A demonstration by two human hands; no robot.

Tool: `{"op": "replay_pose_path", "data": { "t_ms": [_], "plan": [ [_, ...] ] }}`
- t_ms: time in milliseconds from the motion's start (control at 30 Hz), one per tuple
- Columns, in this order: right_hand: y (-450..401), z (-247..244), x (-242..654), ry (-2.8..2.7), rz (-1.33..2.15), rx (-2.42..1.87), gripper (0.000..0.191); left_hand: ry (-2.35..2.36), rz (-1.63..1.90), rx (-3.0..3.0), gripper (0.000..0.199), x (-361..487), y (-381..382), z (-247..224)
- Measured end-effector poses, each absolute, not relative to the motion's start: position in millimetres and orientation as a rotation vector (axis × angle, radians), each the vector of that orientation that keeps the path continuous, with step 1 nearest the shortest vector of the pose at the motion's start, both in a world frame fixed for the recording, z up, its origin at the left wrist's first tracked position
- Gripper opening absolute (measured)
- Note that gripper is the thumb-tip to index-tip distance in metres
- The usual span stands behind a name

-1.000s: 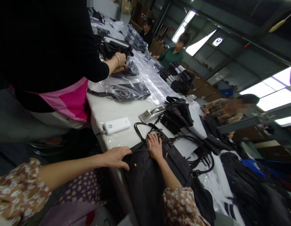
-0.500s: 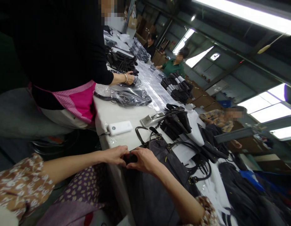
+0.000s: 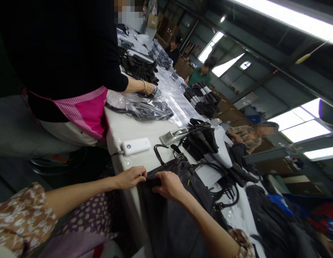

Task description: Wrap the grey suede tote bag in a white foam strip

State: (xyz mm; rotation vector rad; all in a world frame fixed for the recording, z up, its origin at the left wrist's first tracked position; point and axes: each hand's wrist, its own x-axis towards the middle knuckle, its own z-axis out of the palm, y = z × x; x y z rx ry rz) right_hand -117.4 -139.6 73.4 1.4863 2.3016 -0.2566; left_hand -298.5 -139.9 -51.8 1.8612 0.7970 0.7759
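A dark grey handbag lies at the table's near edge, partly hanging over it, with gold-coloured fittings and looped handles. My left hand pinches the bag's corner, fingers closed. On the same edge, a short way to the right, my right hand grips the dark fabric with bent fingers and thumb. The fingertips are partly hidden by the hand and cloth. Beyond the hands lies a white power bank with a cable plugged in. A grey metal tape dispenser stands behind the bag.
At the left, a co-worker in a pink apron handles a plastic-wrapped bag. Stacked dark bags and bundled straps line the white table. More dark bags lie at right. Other people sit across the table.
My hands have moved slightly apart along the bag's edge, the left now at the corner. The co-worker's arm has shifted a little. The whole view has tilted slightly.
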Motion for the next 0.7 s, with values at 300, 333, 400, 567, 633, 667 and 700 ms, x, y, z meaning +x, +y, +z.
{"op": "replay_pose_path", "data": {
  "t_ms": [300, 333, 400, 567, 633, 667, 700],
  "plan": [
    [-152, 63, -122, 2.479, -0.17, 1.332, 0.006, 0.757, 0.743, 2.129, 0.027, -287, -149, -33],
    [-154, 65, -119, 2.523, -0.199, 1.335, 0.007, 0.75, 0.745, 2.118, 0.018, -284, -148, -35],
    [-158, 72, -105, 2.641, -0.308, 1.443, 0.016, 0.718, 0.749, 2.11, 0.012, -281, -146, -38],
    [-162, 69, -48, 2.741, -0.293, 2.358, 0.031, 0.646, 0.776, 2.012, 0.023, -282, -147, -22],
    [-160, 52, -27, 2.668, -0.227, 2.53, 0.031, 0.713, 0.747, 1.867, 0.05, -277, -147, -9],
    [-158, 42, -19, 2.666, -0.228, 2.533, 0.032, 0.761, 0.705, 1.792, 0.068, -273, -144, -3],
    [-156, 31, -13, 2.679, -0.243, 2.512, 0.033, 0.792, 0.65, 1.726, 0.083, -267, -141, 2]
  ]
}}
